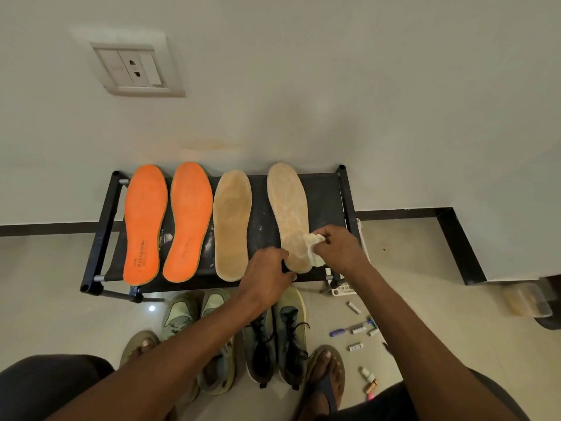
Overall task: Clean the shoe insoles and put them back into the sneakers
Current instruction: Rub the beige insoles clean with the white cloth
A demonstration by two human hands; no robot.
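Several insoles lie side by side on a low black rack (321, 196): two orange insoles (145, 220) (188, 217) at the left, a tan insole (231, 220) in the middle and a paler beige insole (288, 205) at the right. My left hand (267, 275) grips the heel end of the beige insole. My right hand (337, 247) pinches a crumpled white cloth (314, 247) against that insole's right edge. Below the rack on the floor stand a pale green pair of sneakers (185, 317) and a dark grey pair of sneakers (288, 335).
The rack stands against a white wall with a socket plate (136, 69). Markers and small tubes (358, 329) are scattered on the tiled floor at the right. A white basket (341, 288) sits by the rack's right leg. My sandalled feet (324, 372) flank the sneakers.
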